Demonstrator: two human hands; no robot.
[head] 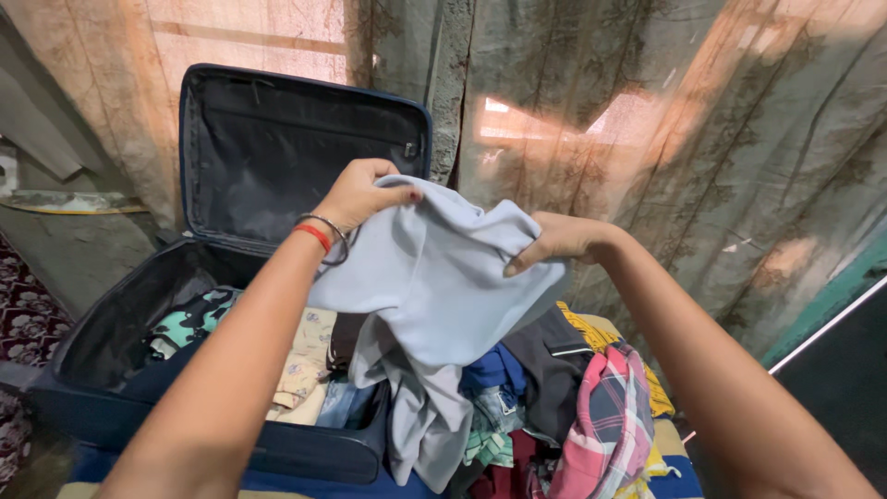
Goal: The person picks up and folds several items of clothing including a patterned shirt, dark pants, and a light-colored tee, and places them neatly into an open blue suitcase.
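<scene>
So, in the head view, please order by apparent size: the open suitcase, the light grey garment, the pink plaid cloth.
1. open suitcase, largest.
2. light grey garment, held up by left hand and right hand; nearer the camera, so perhaps flattered.
3. pink plaid cloth, smallest; partly bunched.

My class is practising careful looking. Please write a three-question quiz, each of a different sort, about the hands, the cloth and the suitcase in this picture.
1. True or false: the suitcase lid is shut.
2. Which hand wears red and metal bangles? A) left hand B) right hand
3. Fill in: both hands hold up a pale ____ garment.

Key
1. False; the lid stands open, clothes inside.
2. A.
3. Blue; it hangs over the clothes pile beside the case, with a pink plaid shirt.
</scene>
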